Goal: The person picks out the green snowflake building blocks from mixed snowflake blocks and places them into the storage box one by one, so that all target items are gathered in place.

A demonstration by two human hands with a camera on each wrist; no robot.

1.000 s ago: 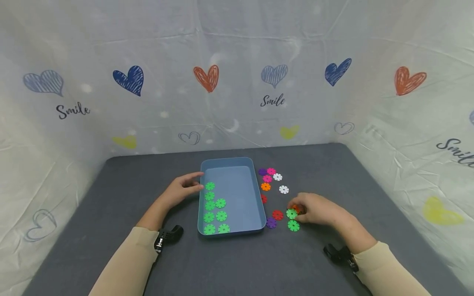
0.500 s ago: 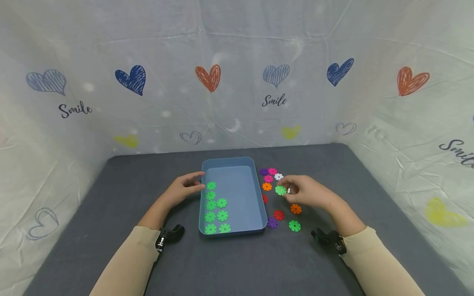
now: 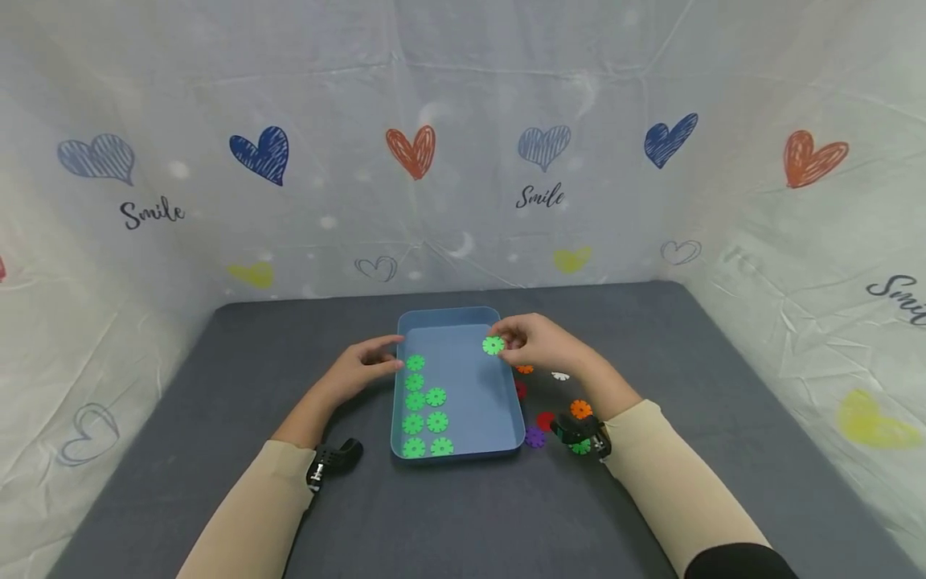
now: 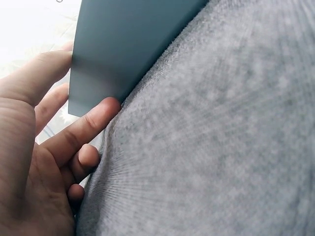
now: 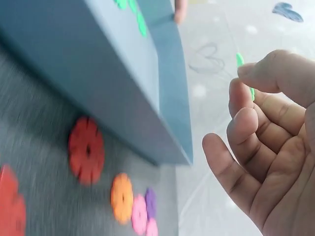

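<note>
My right hand (image 3: 538, 342) pinches a green notched plastic disc (image 3: 493, 346) between thumb and fingers. It holds the disc above the far right part of a blue tray (image 3: 463, 442); the right wrist view shows this disc (image 5: 239, 60) nearly edge-on. My left hand (image 3: 354, 370) touches the tray's left side, its thumb and fingers spread apart. Up close in the left wrist view, those fingers (image 4: 101, 113) rest against the tray's outer wall (image 4: 118, 49). Several green discs (image 3: 415, 400) lie flat inside the tray, lined along its left half.
Right of the tray lie loose discs: orange (image 3: 581, 409), purple (image 3: 534, 437), white (image 3: 560, 375), red (image 5: 86, 151) and pink (image 5: 139, 214). A green disc (image 3: 581, 447) is partly covered by the right wrist camera (image 3: 579, 430). Behind the dark grey tabletop (image 3: 311, 326) hangs a printed curtain (image 3: 463, 225).
My right hand has picked up a green disc from beside the orange one and carried it left and away from me, over the tray. The left hand stays at the tray's side.
</note>
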